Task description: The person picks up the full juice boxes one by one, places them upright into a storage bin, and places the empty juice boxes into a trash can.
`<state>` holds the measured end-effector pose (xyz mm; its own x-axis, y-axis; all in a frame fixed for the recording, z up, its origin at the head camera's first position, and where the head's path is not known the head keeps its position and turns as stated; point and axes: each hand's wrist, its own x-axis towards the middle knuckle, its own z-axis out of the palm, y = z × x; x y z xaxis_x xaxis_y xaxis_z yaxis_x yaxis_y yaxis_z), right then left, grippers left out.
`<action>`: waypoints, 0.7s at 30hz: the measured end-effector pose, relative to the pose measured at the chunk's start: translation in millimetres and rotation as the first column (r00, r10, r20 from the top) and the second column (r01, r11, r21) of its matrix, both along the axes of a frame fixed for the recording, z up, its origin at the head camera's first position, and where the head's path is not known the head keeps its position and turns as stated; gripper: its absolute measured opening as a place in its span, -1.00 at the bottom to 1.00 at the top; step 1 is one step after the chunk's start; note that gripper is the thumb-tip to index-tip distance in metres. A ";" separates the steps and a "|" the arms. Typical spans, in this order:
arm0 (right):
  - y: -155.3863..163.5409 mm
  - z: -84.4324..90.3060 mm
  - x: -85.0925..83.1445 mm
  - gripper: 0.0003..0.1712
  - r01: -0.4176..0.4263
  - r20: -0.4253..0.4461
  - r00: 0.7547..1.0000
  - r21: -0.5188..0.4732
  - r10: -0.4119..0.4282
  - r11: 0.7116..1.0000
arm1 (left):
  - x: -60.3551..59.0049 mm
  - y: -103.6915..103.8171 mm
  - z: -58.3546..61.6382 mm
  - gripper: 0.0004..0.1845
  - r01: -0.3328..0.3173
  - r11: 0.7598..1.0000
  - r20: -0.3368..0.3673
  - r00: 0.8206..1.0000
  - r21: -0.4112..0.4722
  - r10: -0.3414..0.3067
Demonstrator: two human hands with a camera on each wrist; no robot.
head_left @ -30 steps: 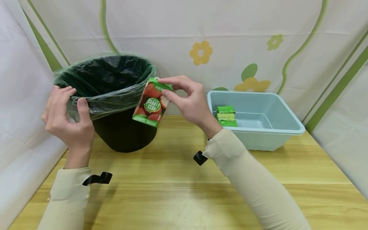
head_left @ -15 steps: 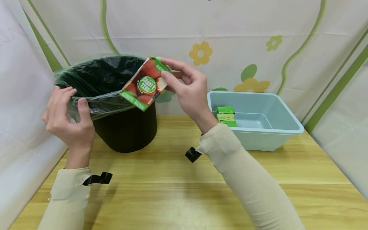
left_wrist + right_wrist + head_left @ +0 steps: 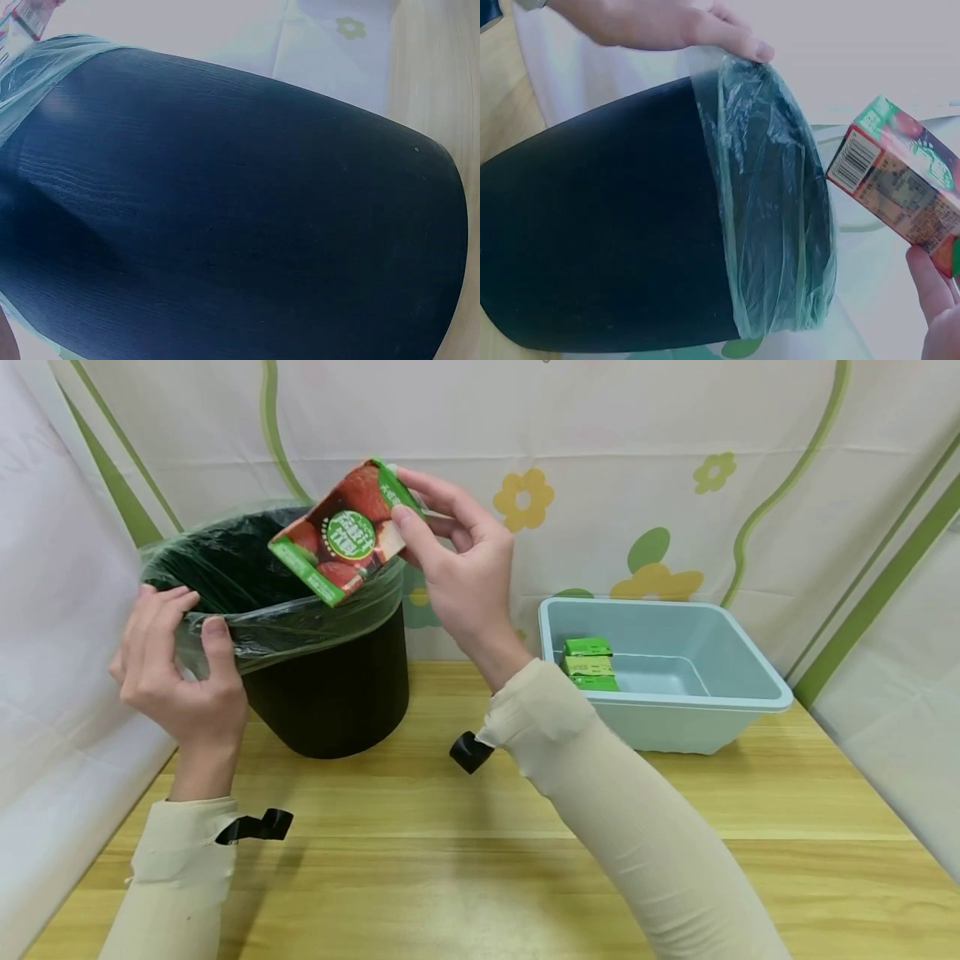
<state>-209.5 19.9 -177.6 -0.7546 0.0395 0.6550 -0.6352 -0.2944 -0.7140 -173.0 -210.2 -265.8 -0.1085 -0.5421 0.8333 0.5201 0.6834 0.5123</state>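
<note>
Right now the right hand pinches the juice carton tilted above the lined bin's near rim, where the left hand grips the liner, so a loosened pinch could send it glancing off the edge onto the table.

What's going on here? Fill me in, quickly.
A person is at a wooden table. Their right hand pinches a red and green carton by its top end and holds it tilted above the open mouth of a black bin lined with a thin green bag. Their left hand grips the bag at the bin's near rim. To the right, a pale blue tub holds more green cartons.
</note>
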 end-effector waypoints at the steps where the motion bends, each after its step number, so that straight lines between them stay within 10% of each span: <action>1: -1.3 1.1 -0.6 -0.61 0.013 0.001 1.000 -0.001 -0.013 1.000 | -0.1 0.2 0.2 -0.53 0.001 1.000 -0.002 1.000 0.000 -0.001; 12: -23.7 -10.2 -9.4 -0.65 0.190 -0.064 0.981 0.189 -0.181 0.963 | -1.0 -0.9 0.4 -0.52 0.008 1.000 -0.006 1.000 0.004 -0.008; 21: -39.8 -22.6 -6.8 -0.62 0.290 -0.289 0.944 0.482 -0.162 0.827 | -6.9 -10.8 -5.0 -0.55 -0.017 1.000 -0.003 1.000 0.002 0.017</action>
<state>-216.3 -19.9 -200.2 -0.5955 -0.1973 0.7787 -0.7992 0.2441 -0.5493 -179.9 -221.1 -270.8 -0.0971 -0.5453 0.8326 0.5098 0.6912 0.5122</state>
